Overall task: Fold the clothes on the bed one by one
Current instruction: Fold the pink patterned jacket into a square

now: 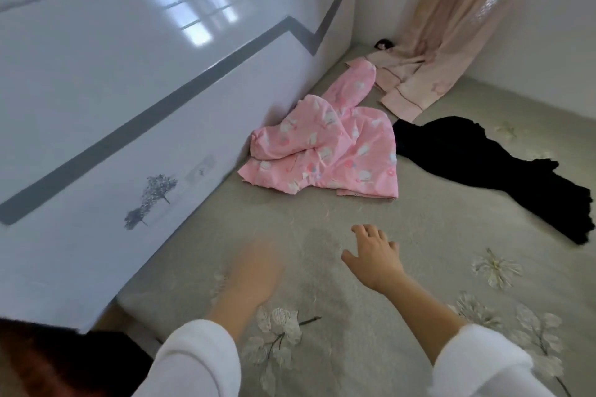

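left hand: your left hand (258,267) is over the bed cover on the headboard side; it is too blurred, so I cannot tell how the fingers lie
right hand: your right hand (375,259) is wide, fingers spread and fairly straight, palm down over bare cover, holding nothing; cannot tell if it touches the cover
sleeves: white fleecy sleeves (200,361) on both your forearms
next garment: crumpled pink cotton garment with a white cartoon print (329,151) lies unfolded ahead of both hands, its far edge against the headboard, well apart from your fingers
black garment: long black fabric garment (483,164) is spread out right of the pink one, its near-left end just beside it
pale garment: pale pink pyjama piece with dark piping (406,84) lies beyond both, near the corner, partly under the curtain hem
curtain: pale pink curtain (458,10) hangs in the far corner, its hem resting on the bed
bed: grey bed cover with embroidered white flowers (354,219) carries all three garments
headboard: glossy white headboard with a grey zigzag stripe (129,74) runs along your left
corner: small dark object (383,43) by the headboard end, cannot tell what it is
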The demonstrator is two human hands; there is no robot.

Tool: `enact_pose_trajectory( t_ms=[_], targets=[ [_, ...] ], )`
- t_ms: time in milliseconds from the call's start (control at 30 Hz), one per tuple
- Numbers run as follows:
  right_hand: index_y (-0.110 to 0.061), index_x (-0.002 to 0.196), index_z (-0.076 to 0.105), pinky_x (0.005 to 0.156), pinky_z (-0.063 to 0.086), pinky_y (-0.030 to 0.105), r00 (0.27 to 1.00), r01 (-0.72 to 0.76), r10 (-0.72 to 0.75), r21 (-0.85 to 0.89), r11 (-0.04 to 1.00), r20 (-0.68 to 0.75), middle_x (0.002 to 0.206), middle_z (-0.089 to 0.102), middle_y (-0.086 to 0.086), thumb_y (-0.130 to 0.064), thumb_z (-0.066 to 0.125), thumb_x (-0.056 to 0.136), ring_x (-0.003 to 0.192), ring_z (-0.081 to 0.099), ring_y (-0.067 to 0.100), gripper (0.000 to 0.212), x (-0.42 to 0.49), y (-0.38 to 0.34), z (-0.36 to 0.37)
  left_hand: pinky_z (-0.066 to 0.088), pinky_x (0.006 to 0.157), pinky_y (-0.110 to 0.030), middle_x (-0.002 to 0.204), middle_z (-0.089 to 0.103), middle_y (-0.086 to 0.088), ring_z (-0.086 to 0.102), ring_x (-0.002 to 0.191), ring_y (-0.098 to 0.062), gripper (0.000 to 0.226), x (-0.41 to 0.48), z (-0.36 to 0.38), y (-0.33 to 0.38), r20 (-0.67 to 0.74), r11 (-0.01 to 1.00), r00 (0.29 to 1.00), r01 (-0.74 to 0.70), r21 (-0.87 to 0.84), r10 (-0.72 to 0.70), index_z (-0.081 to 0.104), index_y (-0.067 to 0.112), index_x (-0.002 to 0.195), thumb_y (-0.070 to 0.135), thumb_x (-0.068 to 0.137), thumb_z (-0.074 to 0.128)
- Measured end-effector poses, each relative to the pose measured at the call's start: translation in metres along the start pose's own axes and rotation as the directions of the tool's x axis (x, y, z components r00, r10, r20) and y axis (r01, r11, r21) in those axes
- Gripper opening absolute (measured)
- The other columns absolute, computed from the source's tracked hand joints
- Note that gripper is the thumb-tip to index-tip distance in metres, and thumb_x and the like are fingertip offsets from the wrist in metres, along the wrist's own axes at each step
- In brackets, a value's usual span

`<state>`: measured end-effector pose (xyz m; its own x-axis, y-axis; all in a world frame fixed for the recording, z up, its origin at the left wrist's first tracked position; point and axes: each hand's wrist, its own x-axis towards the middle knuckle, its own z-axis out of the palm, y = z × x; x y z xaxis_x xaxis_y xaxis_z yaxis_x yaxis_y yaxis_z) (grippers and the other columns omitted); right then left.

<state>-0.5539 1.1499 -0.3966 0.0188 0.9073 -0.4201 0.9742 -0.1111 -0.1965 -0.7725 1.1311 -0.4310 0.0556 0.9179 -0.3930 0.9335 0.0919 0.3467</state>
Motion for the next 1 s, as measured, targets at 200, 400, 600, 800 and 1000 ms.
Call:
enact_pose_trajectory(
  t_ms=[200, 400, 600, 800, 1000],
  targets=[
    [-0.016, 0.147, 0.025, 0.11, 0.026, 0.043, 0.999, -0.039, 0.039, -0.016, 0.999, 0.029, 0.147, 0.032, 0.003, -0.041, 0.045, 0.096, 0.136, 0.03, 0.023, 0.06, 0.125, -0.011, 0.039, 0.019, 0.114, -0.039, 0.159, 0.005, -0.009, 0.01, 0.145, -0.026, 0.056, 0.131, 0.041, -0.064, 0.097, 0.998, 0.995, 0.0, 0.07, -0.007, 0.015, 0.017, 0.15, 0.035, 0.1, 0.032],
    [-0.015, 0.147, 0.022, 0.111, 0.023, 0.042, 0.995, 0.007, -0.015, -0.081, 0.997, -0.095, 0.155, 0.017, 0.004, -0.035, 0.051, 0.093, 0.14, 0.02, 0.024, 0.064, 0.227, -0.021, 0.061, -0.002, 0.116, -0.043, 0.159, 0.0, -0.016, -0.008, 0.146, -0.027, 0.075, 0.222, 0.105, -0.112, 0.02, 0.984, 0.997, -0.077, 0.163, 0.075, 0.009, 0.02, 0.153, 0.055, 0.087, 0.004],
    [-0.028, 0.152, 0.011, 0.117, -0.002, 0.048, 0.952, 0.06, -0.147, -0.309, 0.949, -0.268, 0.16, -0.017, 0.0, -0.015, 0.056, 0.091, 0.146, -0.019, 0.022, 0.078, 0.32, -0.032, 0.066, 0.013, 0.115, -0.045, 0.154, 0.029, -0.015, 0.022, 0.143, -0.031, 0.061, 0.235, 0.129, -0.121, -0.217, 0.986, 0.966, -0.118, 0.113, 0.141, 0.037, 0.021, 0.143, 0.048, 0.089, 0.031],
    [-0.014, 0.118, 0.054, 0.092, 0.033, 0.038, 0.976, 0.116, -0.147, -0.185, 0.976, -0.16, 0.125, 0.054, 0.008, -0.012, 0.047, 0.093, 0.126, 0.043, 0.027, 0.026, 0.32, -0.028, 0.097, 0.013, 0.111, -0.044, 0.152, 0.033, -0.015, 0.026, 0.141, -0.031, 0.06, 0.234, 0.131, -0.122, -0.209, 0.984, 0.968, -0.114, 0.134, 0.14, 0.04, 0.022, 0.142, 0.048, 0.087, 0.035],
    [-0.013, 0.11, 0.054, 0.064, 0.037, 0.034, 0.998, 0.01, -0.006, 0.049, 0.999, -0.069, 0.098, 0.065, 0.015, -0.022, 0.038, 0.098, 0.082, 0.058, 0.034, 0.022, 0.247, 0.011, 0.099, 0.031, 0.105, -0.036, 0.134, 0.05, -0.011, 0.038, 0.129, -0.03, 0.055, 0.232, 0.092, -0.114, 0.05, 0.954, 0.999, 0.009, -0.3, 0.006, 0.059, 0.024, 0.118, 0.049, 0.074, 0.035]
  ],
)
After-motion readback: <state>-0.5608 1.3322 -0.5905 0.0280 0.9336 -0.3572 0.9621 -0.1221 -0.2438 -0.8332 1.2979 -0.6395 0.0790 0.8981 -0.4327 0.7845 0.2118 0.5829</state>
